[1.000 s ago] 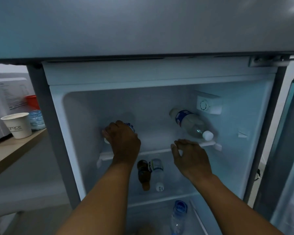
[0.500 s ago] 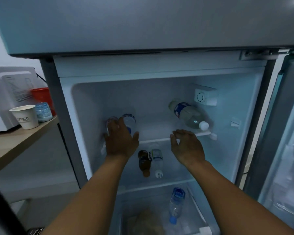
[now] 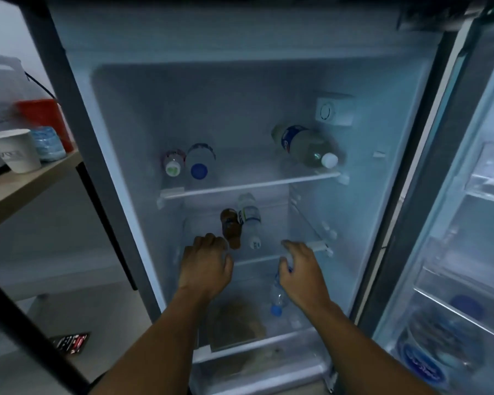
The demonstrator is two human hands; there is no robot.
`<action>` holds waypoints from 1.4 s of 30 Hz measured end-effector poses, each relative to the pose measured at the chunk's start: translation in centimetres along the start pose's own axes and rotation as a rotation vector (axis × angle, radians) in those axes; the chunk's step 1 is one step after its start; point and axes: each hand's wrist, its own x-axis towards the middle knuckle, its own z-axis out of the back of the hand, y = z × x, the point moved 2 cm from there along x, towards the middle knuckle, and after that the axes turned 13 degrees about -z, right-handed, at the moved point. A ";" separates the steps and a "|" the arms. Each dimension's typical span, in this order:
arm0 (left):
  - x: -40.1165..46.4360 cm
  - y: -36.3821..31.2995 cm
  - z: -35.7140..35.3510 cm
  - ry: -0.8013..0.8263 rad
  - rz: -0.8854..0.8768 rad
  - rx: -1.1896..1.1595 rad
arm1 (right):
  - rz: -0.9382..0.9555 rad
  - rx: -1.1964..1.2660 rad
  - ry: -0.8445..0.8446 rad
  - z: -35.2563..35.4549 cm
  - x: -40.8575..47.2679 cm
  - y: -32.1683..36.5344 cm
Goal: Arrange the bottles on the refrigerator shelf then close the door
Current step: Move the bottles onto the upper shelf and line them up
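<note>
Head view: refrigerator door (image 3: 465,223) stands open at right. Upper shelf (image 3: 248,186) carries two small bottles (image 3: 188,162) lying side by side at its left end, caps outward, and a large bottle (image 3: 305,145) lying near its right end. Middle shelf (image 3: 257,259) carries a brown bottle (image 3: 231,227) touching a clear bottle (image 3: 250,219). Left hand (image 3: 206,266), fingers curled, holds nothing visible, at that shelf's front edge. Right hand (image 3: 303,270), loosely open, empty, is near the shelf's right front corner.
</note>
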 end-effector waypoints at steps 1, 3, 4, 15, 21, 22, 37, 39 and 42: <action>-0.1 0.5 -1.0 0.043 0.027 -0.027 | -0.054 -0.026 0.038 -0.9 -0.5 -1.5; 0.0 1.4 -2.8 0.104 0.051 -0.057 | -0.144 -0.083 0.101 -2.6 -1.3 -4.3; 0.2 1.8 -3.6 0.116 0.054 -0.066 | -0.189 -0.124 0.136 -3.5 -1.7 -5.5; -0.2 4.8 -8.8 -0.014 0.008 0.035 | -0.424 -0.281 0.502 -10.3 -1.1 -13.3; -0.2 5.0 -9.4 0.003 0.036 0.061 | -0.291 -0.364 0.551 -13.3 -0.7 -12.3; -0.2 5.0 -9.4 0.005 0.040 0.060 | -0.298 -0.337 0.542 -13.6 -0.9 -12.1; -0.3 4.8 -9.3 0.026 0.068 0.058 | -0.400 -0.285 0.388 -16.6 -1.9 -11.2; -0.2 4.8 -9.3 0.038 0.067 0.062 | -0.403 -0.302 0.397 -17.1 -1.7 -11.1; -0.1 4.9 -9.3 0.046 0.069 0.054 | -0.438 -0.262 0.355 -17.1 -1.7 -11.4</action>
